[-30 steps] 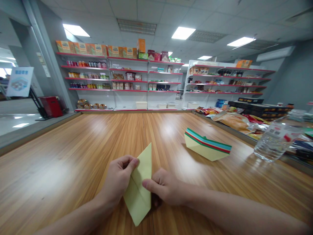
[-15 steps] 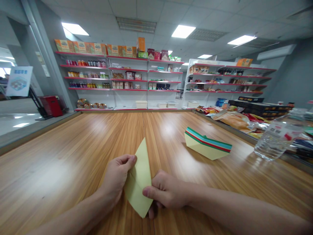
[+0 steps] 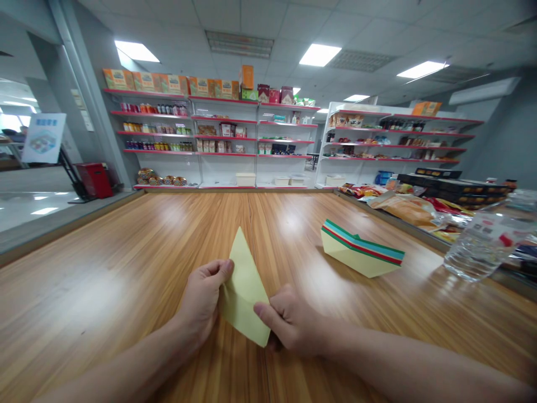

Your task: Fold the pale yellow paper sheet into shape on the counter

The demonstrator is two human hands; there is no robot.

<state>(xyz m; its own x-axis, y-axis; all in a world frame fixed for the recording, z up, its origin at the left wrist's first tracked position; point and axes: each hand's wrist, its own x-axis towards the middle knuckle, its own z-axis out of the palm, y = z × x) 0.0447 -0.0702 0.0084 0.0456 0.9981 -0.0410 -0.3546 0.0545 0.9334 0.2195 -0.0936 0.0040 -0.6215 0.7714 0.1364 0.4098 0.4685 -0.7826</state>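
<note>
A pale yellow folded paper with a pointed top is held up over the wooden table between both hands. My left hand pinches its left edge, thumb on the near face and fingers behind. On the lower right edge my right hand is closed, its thumb pressed on the paper and its other fingers curled behind, partly hidden. To the right, apart from both hands, a folded paper boat stands on the table, yellow below with green, blue, white and red stripes along its upper edge.
The wooden table has a raised edge. A clear plastic bottle stands at the right, beside snack bags and black boxes. Stocked shelves line the back; a sign is at the left.
The yellow paper has tilted: its top point has moved left and its lower end up and right. My right hand has shifted slightly right. Both hands keep hold.
</note>
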